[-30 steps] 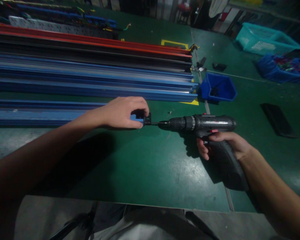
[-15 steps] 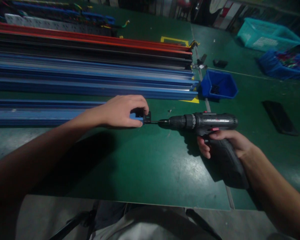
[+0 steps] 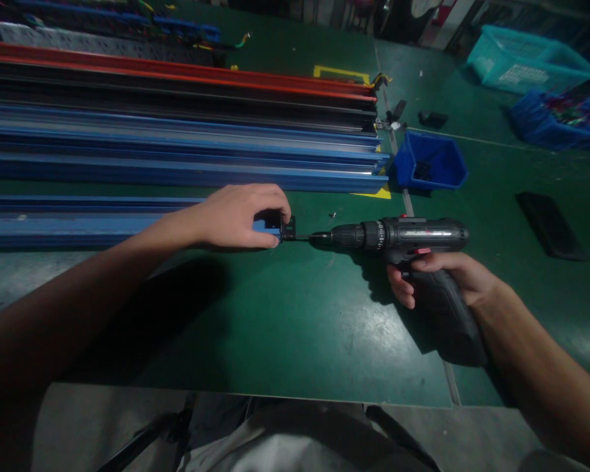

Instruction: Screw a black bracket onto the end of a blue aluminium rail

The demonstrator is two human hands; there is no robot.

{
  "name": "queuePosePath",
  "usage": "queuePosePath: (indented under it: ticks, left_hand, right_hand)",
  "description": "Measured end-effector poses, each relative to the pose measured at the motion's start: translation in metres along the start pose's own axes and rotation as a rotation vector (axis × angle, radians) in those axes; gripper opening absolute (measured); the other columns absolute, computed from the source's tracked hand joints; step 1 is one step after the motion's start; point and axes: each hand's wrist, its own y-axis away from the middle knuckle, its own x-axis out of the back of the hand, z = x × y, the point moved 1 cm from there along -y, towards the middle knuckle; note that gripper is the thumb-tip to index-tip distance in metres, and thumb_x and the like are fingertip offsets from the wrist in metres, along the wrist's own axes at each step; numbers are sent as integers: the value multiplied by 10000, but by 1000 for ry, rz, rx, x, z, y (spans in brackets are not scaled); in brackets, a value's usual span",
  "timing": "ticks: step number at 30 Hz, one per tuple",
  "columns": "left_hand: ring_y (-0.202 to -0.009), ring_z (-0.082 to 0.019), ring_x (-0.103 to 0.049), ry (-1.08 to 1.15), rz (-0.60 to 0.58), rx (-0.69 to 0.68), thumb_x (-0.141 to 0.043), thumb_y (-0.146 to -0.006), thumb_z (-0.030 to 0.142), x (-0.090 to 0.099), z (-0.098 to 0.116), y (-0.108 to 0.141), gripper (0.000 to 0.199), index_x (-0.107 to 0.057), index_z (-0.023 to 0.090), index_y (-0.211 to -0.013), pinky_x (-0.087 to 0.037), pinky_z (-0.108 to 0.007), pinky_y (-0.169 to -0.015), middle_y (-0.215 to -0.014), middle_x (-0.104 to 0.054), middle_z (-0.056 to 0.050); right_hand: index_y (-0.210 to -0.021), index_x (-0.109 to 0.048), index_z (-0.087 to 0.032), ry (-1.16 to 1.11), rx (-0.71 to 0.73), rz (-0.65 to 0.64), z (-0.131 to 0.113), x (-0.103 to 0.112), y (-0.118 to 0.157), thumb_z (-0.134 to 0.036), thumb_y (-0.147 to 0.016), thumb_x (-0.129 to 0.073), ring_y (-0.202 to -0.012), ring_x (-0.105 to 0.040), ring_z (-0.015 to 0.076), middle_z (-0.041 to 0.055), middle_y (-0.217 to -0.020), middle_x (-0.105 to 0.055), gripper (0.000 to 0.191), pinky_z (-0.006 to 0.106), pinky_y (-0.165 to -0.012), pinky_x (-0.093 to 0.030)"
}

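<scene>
A blue metal profile point(image 3: 103, 226) lies lengthwise on the green table. My left hand point(image 3: 240, 216) is closed over its right end, thumb on the near side and fingers bent over the far side. Against that end sits a small black bracket point(image 3: 288, 227), partly hidden by my fingertips. My right hand point(image 3: 442, 272) grips a black cordless drill point(image 3: 398, 235) by its handle. The drill lies level and points left, and its long bit point(image 3: 305, 237) reaches the bracket. A tiny screw point(image 3: 332, 215) rests on the table just beyond the bit.
Several blue, black and red profiles point(image 3: 177, 147) lie in a row behind. To their right stands a blue bin point(image 3: 435, 164) with small dark parts. A black phone-like slab point(image 3: 550, 225) lies at the right. Farther back are a teal basket point(image 3: 531, 62) and a blue tray of wires point(image 3: 555, 124).
The view has shifted very slightly. Both hands, the drill and the bracket keep the same positions relative to each other.
</scene>
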Motion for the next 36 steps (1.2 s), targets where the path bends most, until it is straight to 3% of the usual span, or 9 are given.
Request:
queuePosePath:
  ticks: [15,36]
  left_hand:
    - [-1129,-240,-693,1,-1,16,-710,-884,478,0,1,-1,332,-744,266,-1137,-492,-346,-981,-1281,-729,-35]
    - [-1111,-239,-698,11,17,7,-714,-870,469,-1,1,-1,333,-751,260,-1127,-491,-344,-954,-1251,-734,-36]
  right_hand:
    - [-1074,-799,-59,-84,-9,60,0,0,1,-276,-948,-743,-819,-793,240,117,-854,-777,257,333,-793,-642]
    - [-1083,-834,-57,-114,-2,22,1,2,0,-282,-937,-759,-826,-815,247,118,-856,-792,278,318,-796,-661]
